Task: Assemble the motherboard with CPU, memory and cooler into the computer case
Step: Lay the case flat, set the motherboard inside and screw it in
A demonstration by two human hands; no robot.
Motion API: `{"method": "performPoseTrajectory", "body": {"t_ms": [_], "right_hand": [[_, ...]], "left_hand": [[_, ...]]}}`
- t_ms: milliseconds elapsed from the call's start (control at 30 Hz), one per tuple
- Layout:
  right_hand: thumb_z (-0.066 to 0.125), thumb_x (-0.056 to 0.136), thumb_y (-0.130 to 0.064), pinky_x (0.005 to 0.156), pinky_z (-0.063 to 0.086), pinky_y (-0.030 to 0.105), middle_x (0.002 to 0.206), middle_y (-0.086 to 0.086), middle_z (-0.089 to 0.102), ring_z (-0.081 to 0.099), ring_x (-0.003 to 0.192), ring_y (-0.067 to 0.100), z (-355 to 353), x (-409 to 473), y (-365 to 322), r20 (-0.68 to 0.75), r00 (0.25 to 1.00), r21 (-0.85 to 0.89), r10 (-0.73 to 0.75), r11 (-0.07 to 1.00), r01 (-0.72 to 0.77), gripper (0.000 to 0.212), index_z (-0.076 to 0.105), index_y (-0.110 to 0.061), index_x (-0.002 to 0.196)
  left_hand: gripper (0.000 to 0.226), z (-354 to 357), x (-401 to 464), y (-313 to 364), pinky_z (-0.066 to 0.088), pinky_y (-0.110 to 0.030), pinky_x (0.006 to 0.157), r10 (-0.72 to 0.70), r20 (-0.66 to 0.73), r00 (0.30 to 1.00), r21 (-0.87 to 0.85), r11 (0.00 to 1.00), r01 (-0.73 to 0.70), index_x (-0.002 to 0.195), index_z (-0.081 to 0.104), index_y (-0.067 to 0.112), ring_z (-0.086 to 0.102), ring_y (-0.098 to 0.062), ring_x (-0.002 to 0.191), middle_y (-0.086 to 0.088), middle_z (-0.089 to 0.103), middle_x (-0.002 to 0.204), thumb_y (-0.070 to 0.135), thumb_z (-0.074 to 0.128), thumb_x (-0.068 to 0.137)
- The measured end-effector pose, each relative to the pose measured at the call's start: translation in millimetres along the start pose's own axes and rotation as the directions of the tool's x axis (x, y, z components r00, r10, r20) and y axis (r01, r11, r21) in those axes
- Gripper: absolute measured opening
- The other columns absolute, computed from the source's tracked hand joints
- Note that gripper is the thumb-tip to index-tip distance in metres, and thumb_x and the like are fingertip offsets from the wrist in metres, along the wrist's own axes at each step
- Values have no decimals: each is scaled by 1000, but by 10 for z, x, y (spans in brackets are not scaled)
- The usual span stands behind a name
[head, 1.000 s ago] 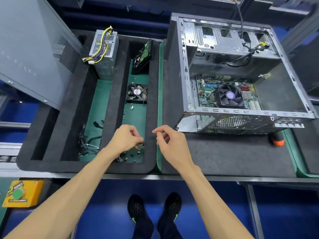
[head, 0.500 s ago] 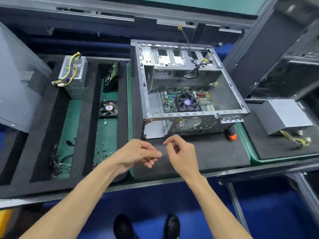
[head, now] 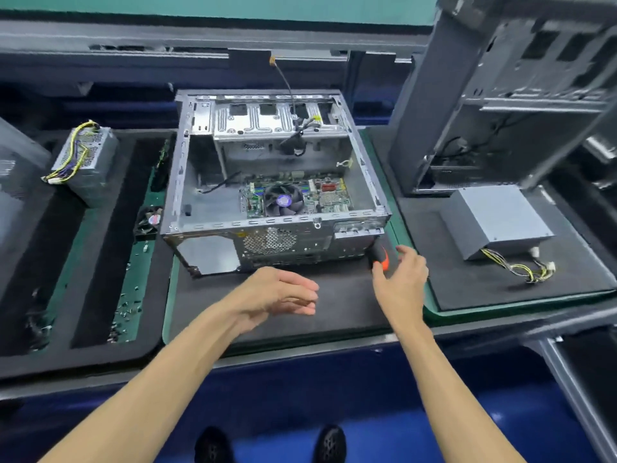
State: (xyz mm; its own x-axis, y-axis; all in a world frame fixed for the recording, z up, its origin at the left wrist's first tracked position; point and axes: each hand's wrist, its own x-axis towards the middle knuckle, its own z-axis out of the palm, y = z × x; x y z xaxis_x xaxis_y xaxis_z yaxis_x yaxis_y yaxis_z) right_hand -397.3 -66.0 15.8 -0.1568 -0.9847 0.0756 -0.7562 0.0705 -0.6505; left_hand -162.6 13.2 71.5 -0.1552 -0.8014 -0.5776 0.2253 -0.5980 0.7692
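Right hand reaches the screwdriver beside the open case.

The right hand (head: 402, 282) has loosely spread fingers at the black and orange screwdriver (head: 379, 255), gripping nothing; the left hand (head: 277, 292) hovers relaxed over the black mat (head: 340, 312). The motherboard (head: 293, 197) with its cooler fan (head: 283, 200) lies inside the computer case (head: 273, 182).

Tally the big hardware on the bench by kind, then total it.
Computer cases: 2, one lying open, one standing at right
Power supplies: 2, left, right
Loose fans: 1
Total: 5
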Motion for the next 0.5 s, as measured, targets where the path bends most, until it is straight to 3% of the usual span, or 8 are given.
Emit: {"method": "performPoseTrajectory", "body": {"t_ms": [133,267,367,433,500], "right_hand": [[70,91,-32,102,40,45,138,15,46,42,129,34,51,332,150,195,981,-69,-12,997,26,67,40,-12,148],[69,90,-33,81,43,38,118,7,55,56,109,29,57,560,227,243,969,-38,-37,998,47,45,55,-20,131],[68,88,-30,66,39,30,94,-5,56,57,85,17,-65,635,255,132,991,233,-15,972,-16,13,62,-26,98],[69,86,-25,69,43,29,85,-4,57,56,75,9,-205,667,225,28,999,465,29,884,-39,12,59,-20,84],[67,86,-21,72,43,27,79,-5,57,52,69,6,-421,725,90,-104,994,633,24,773,48,16,53,-14,81]], "left_hand": [[11,348,82,85,60,-25,70,43,-65,997,-39,998,-46,90,77,-3,72,-26,75,-24,72,86,-3,78,78],[10,581,118,166,59,-24,68,86,-108,990,-65,994,-93,90,77,-4,71,-22,72,-21,71,85,-1,76,81],[11,664,113,215,59,-26,70,121,-141,983,-40,991,-128,91,77,-3,70,-22,75,-20,71,87,1,77,81],[11,691,103,274,59,-26,71,151,-139,979,-34,987,-157,91,77,-1,70,-22,76,-20,72,88,3,78,81],[17,718,96,376,58,-26,70,190,-113,975,-22,981,-194,91,78,1,70,-21,75,-19,72,89,8,82,76]]}}
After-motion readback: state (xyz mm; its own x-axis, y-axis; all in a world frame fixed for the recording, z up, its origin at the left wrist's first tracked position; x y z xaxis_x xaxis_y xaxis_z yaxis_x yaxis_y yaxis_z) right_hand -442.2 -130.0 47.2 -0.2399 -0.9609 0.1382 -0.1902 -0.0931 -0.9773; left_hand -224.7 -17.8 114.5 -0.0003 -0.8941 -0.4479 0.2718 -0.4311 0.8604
